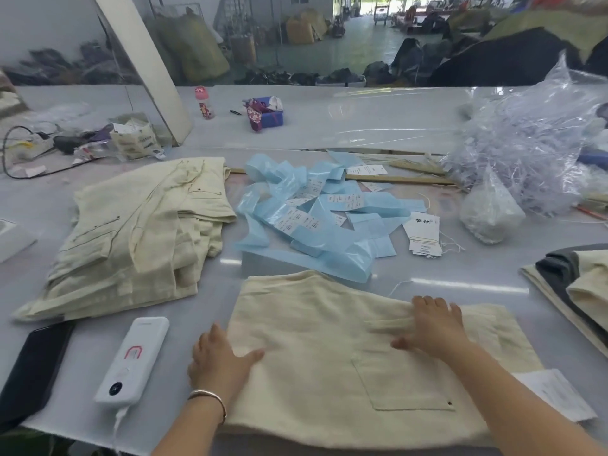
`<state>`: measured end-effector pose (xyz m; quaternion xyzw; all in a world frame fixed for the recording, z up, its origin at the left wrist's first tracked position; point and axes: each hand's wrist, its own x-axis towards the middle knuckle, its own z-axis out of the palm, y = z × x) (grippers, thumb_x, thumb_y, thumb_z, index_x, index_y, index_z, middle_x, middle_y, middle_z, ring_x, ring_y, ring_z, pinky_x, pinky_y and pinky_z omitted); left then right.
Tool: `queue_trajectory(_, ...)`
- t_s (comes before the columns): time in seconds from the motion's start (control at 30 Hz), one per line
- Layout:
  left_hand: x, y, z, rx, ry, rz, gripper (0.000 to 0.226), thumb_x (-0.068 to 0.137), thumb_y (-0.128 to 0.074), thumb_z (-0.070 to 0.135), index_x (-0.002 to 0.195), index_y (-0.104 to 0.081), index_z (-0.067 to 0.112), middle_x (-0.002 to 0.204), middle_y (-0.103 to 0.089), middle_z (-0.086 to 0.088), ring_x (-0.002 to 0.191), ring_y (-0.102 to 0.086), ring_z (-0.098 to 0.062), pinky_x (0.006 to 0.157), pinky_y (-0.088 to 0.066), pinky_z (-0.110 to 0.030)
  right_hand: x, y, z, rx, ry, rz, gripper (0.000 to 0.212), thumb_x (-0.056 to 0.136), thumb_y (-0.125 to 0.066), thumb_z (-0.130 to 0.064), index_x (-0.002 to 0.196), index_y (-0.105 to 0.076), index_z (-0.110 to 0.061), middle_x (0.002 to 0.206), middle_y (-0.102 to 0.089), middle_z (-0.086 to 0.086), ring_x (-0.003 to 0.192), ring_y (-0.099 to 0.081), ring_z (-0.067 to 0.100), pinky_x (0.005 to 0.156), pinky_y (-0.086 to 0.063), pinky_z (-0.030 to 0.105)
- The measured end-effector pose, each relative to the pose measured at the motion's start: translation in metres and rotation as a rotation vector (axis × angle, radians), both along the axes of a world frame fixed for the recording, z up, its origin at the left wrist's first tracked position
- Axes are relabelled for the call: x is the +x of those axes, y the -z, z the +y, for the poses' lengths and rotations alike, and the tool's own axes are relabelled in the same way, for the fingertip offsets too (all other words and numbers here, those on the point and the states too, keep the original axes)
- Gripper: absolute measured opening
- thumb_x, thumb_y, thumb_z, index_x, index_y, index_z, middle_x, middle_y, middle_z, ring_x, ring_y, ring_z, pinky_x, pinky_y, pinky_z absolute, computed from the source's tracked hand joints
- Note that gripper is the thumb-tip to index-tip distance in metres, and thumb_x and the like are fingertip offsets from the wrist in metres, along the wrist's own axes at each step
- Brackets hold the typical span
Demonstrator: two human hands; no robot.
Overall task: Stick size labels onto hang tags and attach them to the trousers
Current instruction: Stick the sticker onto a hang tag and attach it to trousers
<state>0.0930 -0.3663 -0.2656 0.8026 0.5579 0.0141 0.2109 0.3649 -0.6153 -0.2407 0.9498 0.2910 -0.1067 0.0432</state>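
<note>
Two bare hands lie flat on a folded pair of cream linen trousers [329,357] spread on the near edge of the pale grey work table [460,126]. The left hand [218,360], with a thin metal bangle [210,398] at its wrist, rests with straight fingers at the left edge of the cloth, thumb stretched onto the fabric. The right hand [434,327] presses spread fingers on the upper right of the same pair, just above a patch pocket [401,383]; neither hand pinches anything. Beyond the trousers sits a tangle of light blue backing strips with white size labels [312,218], and just right of it a small stack of white card hang tags with strings [422,235]. To the left lies a rumpled heap of more cream trousers [131,238]. Near the left hand rests a white power bank with a cable [133,360], beside a black phone [29,373]. At the right edge sits a pile of cream and dark grey garments [575,284], with a heap of clear plastic bags [533,136] behind it. Further back stand a pink bottle [204,102] and a purple pouch [266,111].
</note>
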Motion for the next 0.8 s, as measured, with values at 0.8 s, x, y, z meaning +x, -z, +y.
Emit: queue_trajectory(0.8, 0.211, -0.226, -0.199, -0.225, 0.748, -1.419, 0.016, 0.076, -0.069, 0.039, 0.075, -0.056, 0.028, 0.061, -0.054, 0.018, 0.052, -0.041, 0.003, 0.046, -0.035, -0.016, -0.073, -0.238, -0.296, 0.55, 0.534, -0.828, 0.063, 0.06, -0.077, -0.059, 0.11, -0.058, -0.026, 0.082, -0.06, -0.004, 0.091, -0.061, 0.027, 0.075, -0.022, 0.035)
